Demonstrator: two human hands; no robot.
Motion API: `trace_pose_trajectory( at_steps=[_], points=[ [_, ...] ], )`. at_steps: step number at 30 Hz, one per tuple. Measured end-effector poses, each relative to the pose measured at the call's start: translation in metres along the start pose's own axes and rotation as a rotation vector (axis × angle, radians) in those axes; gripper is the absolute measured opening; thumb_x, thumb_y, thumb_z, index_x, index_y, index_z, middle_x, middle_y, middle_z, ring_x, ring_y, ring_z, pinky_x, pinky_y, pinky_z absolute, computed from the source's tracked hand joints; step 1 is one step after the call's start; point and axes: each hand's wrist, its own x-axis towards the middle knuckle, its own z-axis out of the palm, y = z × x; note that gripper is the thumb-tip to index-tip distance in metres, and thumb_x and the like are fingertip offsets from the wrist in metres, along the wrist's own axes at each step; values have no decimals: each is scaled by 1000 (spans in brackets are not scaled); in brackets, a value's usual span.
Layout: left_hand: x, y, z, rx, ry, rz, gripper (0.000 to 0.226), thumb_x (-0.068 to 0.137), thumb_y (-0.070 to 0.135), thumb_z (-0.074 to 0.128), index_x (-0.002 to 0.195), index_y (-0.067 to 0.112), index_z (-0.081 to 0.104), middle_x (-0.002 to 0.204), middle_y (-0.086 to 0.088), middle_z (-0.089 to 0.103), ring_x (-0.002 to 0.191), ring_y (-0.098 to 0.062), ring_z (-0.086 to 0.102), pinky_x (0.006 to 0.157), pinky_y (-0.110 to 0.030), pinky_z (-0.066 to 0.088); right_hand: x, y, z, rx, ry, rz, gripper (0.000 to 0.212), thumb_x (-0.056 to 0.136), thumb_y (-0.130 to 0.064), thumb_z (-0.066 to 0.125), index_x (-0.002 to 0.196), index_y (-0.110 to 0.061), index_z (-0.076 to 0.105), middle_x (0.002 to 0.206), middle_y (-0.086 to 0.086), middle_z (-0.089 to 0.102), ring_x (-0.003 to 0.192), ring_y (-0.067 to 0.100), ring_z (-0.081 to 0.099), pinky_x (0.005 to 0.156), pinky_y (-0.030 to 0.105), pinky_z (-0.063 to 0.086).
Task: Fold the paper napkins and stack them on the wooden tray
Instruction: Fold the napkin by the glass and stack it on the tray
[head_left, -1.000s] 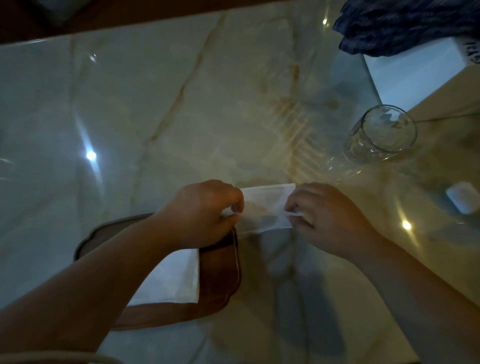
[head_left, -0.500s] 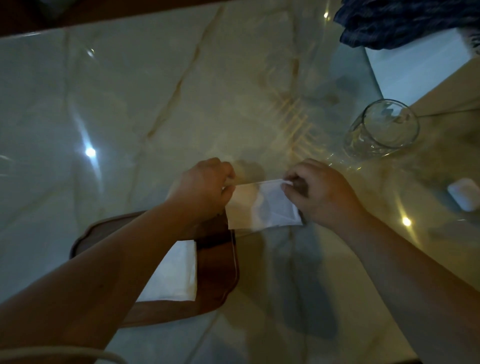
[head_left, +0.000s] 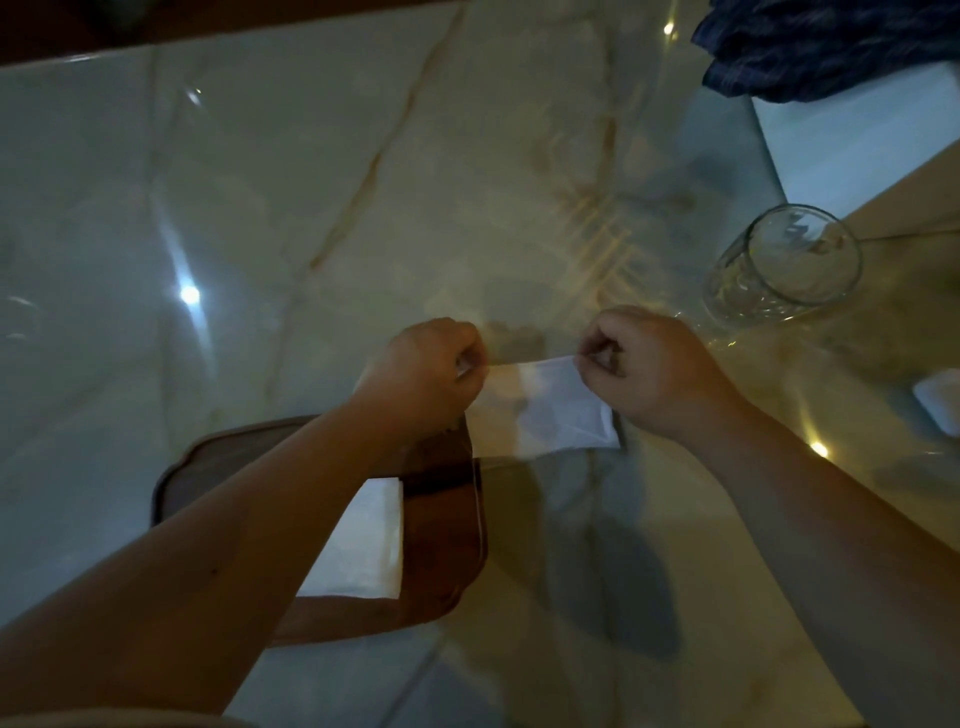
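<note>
A white paper napkin (head_left: 550, 410) hangs above the marble table, stretched between both hands. My left hand (head_left: 421, 374) pinches its top left corner and my right hand (head_left: 649, 369) pinches its top right corner. The napkin's lower edge droops just right of the dark wooden tray (head_left: 447, 525). On the tray lies a folded white napkin (head_left: 363, 545), partly hidden under my left forearm.
An empty drinking glass (head_left: 784, 265) stands at the right. A white box (head_left: 852, 140) with dark blue cloth (head_left: 831, 41) on it sits at the far right corner. A small white object (head_left: 940, 400) lies at the right edge. The glossy table (head_left: 260, 208) reflects lights.
Both hands have lifted the napkin's top edge away from me and upward, so it now hangs unfolded taller between them. The hands have spread slightly apart.
</note>
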Motion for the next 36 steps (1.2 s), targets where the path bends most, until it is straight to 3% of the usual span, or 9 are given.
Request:
trace_pose_trajectory(
  at_steps=[4, 8, 11, 13, 22, 26, 32, 36],
  points=[
    [-21, 3, -18, -450, 66, -119, 11, 83, 21, 65, 76, 30, 62, 69, 14, 66, 68, -1, 63, 57, -11, 49, -14, -15, -11, 367, 18, 126, 8, 80, -12, 70, 77, -17, 64, 68, -1, 68, 61, 7, 58, 59, 20, 46],
    [-50, -1, -34, -855, 134, -252, 11, 84, 11, 64, 76, 17, 64, 61, 9, 69, 61, -8, 66, 55, -26, 57, -23, -43, -10, 571, 92, 120, 14, 82, -7, 69, 78, -20, 64, 67, -9, 68, 58, 1, 56, 58, 12, 42],
    [-75, -15, -44, -1060, 114, -327, 11, 84, 9, 64, 75, 15, 65, 62, 1, 67, 62, -20, 66, 55, -37, 58, -29, -67, 0, 666, 97, 116, 16, 84, -9, 67, 81, -25, 65, 67, -11, 69, 59, 3, 56, 58, 12, 42],
    [-90, -29, -48, -1116, 94, -343, 11, 81, 6, 64, 76, 15, 66, 64, -2, 67, 63, -24, 65, 55, -37, 57, -33, -81, 11, 690, 74, 128, 18, 84, -9, 66, 82, -27, 64, 67, -10, 70, 60, 7, 56, 58, 14, 43],
    [-148, -88, -53, -950, 187, -474, 15, 82, 1, 65, 74, 14, 67, 67, -6, 69, 63, -26, 66, 56, -38, 54, -46, -130, 73, 628, -90, 181, 13, 85, -11, 66, 86, -23, 66, 77, -5, 72, 70, 13, 64, 63, 21, 47],
    [-158, -104, -58, -816, 203, -474, 6, 83, 6, 66, 80, 11, 66, 74, -11, 70, 63, -25, 66, 58, -41, 56, -50, -145, 92, 578, -194, 204, 10, 84, -15, 67, 90, -23, 66, 76, -1, 71, 71, 12, 65, 65, 20, 48],
    [-158, -122, -59, -564, 148, -465, 5, 83, 14, 67, 87, 18, 65, 78, 5, 67, 64, -8, 64, 48, -15, 51, -46, -154, 110, 322, -242, 192, 3, 83, -27, 67, 86, -27, 68, 77, -10, 66, 73, 5, 62, 67, 29, 52],
    [-154, -130, -56, -449, 99, -421, 7, 83, 22, 67, 83, 28, 63, 85, 5, 67, 72, -13, 66, 60, -33, 59, -44, -155, 114, 229, -227, 178, 2, 83, -30, 67, 82, -29, 67, 71, -11, 64, 68, 4, 60, 60, 21, 50]
  ],
)
